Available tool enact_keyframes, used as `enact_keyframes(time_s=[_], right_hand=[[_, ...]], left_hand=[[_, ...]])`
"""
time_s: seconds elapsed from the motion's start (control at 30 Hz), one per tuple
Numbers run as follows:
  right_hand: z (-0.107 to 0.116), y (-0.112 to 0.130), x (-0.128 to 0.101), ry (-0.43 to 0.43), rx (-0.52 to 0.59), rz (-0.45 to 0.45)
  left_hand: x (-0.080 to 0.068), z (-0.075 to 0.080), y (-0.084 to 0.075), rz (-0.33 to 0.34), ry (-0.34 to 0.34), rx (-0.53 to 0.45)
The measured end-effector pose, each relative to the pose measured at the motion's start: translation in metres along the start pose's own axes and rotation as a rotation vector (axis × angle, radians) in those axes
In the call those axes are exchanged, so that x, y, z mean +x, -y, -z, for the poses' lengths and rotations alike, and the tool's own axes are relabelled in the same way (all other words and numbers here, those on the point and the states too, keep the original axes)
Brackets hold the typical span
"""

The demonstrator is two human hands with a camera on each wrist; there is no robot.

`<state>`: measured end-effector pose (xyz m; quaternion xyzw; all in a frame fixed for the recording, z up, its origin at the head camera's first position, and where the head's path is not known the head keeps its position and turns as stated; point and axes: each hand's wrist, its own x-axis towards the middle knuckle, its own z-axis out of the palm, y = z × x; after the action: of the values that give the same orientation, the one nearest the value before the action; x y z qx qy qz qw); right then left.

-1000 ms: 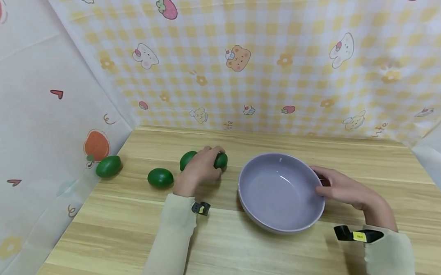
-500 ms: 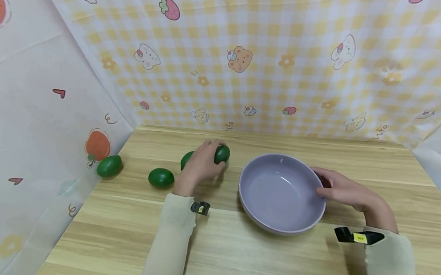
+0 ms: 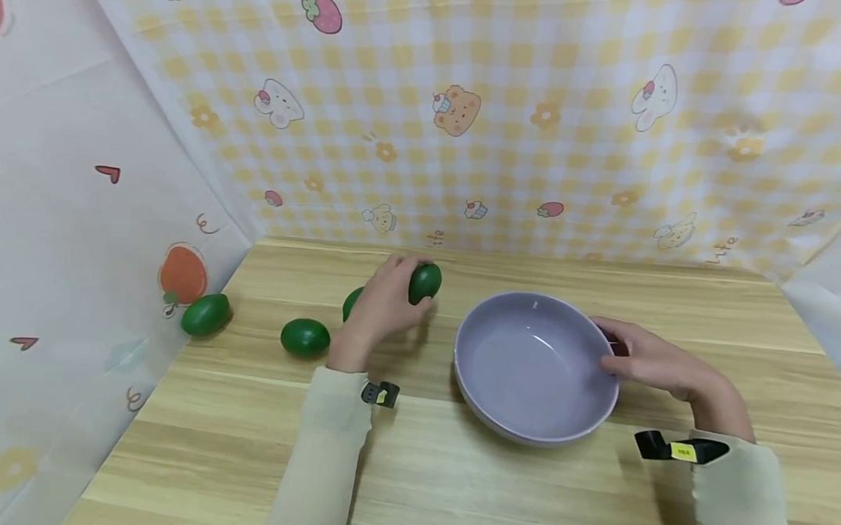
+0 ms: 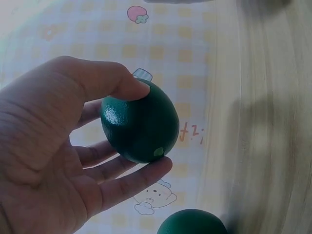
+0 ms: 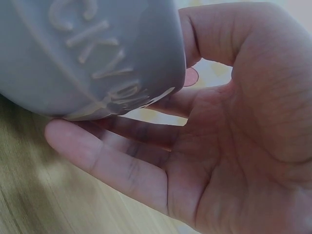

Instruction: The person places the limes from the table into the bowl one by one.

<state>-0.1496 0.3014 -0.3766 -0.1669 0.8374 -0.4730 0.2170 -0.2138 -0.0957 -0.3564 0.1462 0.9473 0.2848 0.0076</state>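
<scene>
On the wooden table [image 3: 453, 483], between the checked backdrop [image 3: 538, 142] and the near edge: left hand [image 3: 382, 308] now off the surface, with one green lime [image 3: 425, 282] pinched between thumb and fingers. A second ago this lime low beside its neighbour, near the tabletop; now raised and clear of it, a little closer to the purple bowl [image 3: 536, 365]. In the left wrist view, thumb on top of the lime [image 4: 140, 122], fingers [image 4: 122, 183] curled below, a firm hold all around. Probably the lifting step finished, the carrying toward the bowl just begun, judging from the height and direction.

Right hand [image 3: 659, 365] unchanged at the right rim of the bowl. In the right wrist view, thumb over the rim, fingers [image 5: 112, 161] stretched along the outer wall and under it, bowl [image 5: 92, 53] steadied, perhaps a little tipped; not fully clear.

Around: second lime [image 3: 351, 302] partly hidden behind the left hand, third lime [image 3: 305, 337] just left of it, fourth lime [image 3: 206, 314] further left against the white side curtain [image 3: 62, 239]. Bowl empty inside. Nothing between the held lime and the bowl, only the near rim to pass over. Small risk: round, smooth fruit, easy to roll if dropped short of the rim.
</scene>
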Motion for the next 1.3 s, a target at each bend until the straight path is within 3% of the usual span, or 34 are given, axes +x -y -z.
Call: enact_keyframes(time_s=[0.7,1.3], right_hand=[[-0.001,-0.002,0.0,0.008,0.031,-0.008],[0.002,-0.007,0.0,0.022,0.045,0.015]], left_hand=[[0.002,-0.004,-0.004,-0.059,-0.07,-0.055],[0.006,-0.017,-0.008,-0.106,-0.093,-0.202]])
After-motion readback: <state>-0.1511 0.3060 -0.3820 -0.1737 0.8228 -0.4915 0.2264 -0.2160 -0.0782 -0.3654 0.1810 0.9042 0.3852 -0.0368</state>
